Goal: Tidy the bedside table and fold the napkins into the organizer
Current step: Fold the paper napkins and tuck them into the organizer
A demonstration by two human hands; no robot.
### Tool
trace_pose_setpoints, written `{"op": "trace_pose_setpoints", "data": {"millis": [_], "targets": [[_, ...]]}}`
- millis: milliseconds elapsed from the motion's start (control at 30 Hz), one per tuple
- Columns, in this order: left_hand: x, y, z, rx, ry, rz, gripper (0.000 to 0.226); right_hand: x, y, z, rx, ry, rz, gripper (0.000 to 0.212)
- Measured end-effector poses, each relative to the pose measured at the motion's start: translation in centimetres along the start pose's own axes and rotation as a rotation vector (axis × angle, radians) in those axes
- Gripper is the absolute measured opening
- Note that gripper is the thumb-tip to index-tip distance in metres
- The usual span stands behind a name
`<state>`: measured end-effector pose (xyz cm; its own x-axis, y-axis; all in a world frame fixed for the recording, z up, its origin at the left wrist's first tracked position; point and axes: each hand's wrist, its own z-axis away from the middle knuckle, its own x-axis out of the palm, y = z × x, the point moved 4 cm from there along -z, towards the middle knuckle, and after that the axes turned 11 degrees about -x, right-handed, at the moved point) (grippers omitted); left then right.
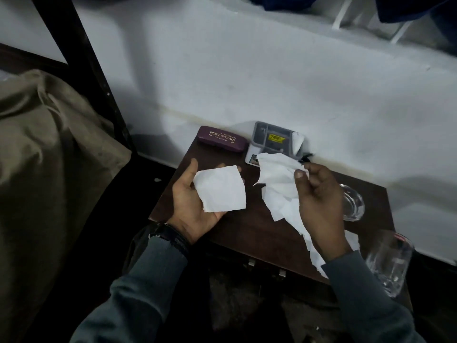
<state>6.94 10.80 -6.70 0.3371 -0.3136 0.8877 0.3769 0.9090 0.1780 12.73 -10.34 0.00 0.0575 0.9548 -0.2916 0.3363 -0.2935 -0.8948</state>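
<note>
Far left: olive bedding (49,169), slumped beside the dark bedside table (247,233).

Your left hand (193,209) is palm up over the table's left part. Fingers loosely spread, thumb out. A folded napkin (220,191) lies flat on the palm.

Far edge, by the wall: maroon "Prince Opticals" glasses case (222,142), and just right of it the grey organizer (272,142). A tucked napkin (298,141) stands in its right compartment.

Your right hand (319,201) has thumb and fingers pinched on a crumpled napkin (279,179), which trails toward the near edge.

Right side: clear glass dish (352,204). Near right corner: glass mug (388,263).
</note>
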Motion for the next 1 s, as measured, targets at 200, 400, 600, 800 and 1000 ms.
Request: {"op": "trace_pose_setpoints", "data": {"millis": [200,400,600,800,1000], "targets": [[0.0,0.1,-0.1,0.005,-0.005,-0.007,0.065,0.0,0.5,0.0,0.165,0.044,-0.212,0.014],[0.0,0.1,-0.1,-0.015,0.022,-0.044,0.073,0.3,0.4,0.2,0.472,0.142,-0.606,0.020],[0.3,-0.4,-0.2,-0.071,-0.010,-0.089,0.093,2.2,-2.6,0.3,0.073,0.076,-0.219,0.012],[0.9,-0.4,0.4,-0.072,-0.126,-0.073,0.093,6.8,-4.6,4.5,-0.667,-0.428,0.293,0.022],[1.4,-0.3,0.7,-0.108,-0.181,-0.109,0.088,7.9,-3.0,6.4,-0.713,-0.581,0.353,0.028]]}}
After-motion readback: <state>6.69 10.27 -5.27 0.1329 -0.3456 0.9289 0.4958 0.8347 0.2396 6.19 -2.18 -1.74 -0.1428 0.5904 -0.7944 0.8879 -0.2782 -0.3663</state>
